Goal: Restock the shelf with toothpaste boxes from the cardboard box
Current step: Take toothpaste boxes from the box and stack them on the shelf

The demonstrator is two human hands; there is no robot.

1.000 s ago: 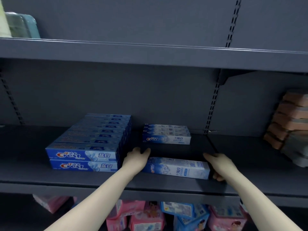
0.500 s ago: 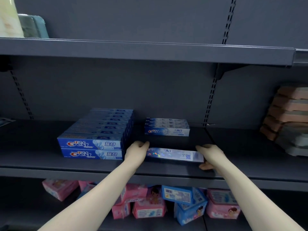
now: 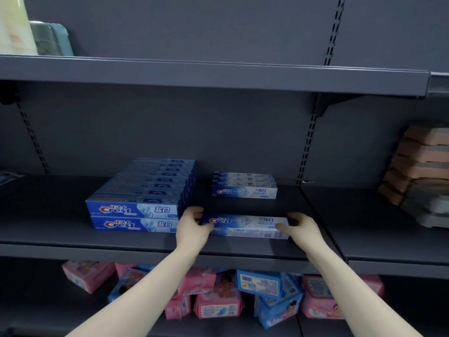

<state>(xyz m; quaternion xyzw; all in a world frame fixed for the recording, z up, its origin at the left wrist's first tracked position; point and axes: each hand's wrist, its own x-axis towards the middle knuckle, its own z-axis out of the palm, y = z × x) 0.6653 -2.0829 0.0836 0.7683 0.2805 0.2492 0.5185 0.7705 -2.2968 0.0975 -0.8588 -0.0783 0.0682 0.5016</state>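
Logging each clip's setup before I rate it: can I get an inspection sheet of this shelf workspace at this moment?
Surface: dark grey middle shelf, mostly bare to the left.
Job's things: pale toothpaste box lies lengthwise near the front edge; short pale row behind it, apart; dark blue stack two high to the left. Cardboard box not in view.
Clutter: pink and blue packs jumbled on the shelf below.
Grips: left hand curls round the box's left end; right hand curls round its right end.
Cables: nothing seen.
Surroundings: upper shelf with pale containers at far left; stacked brown and grey items at right.
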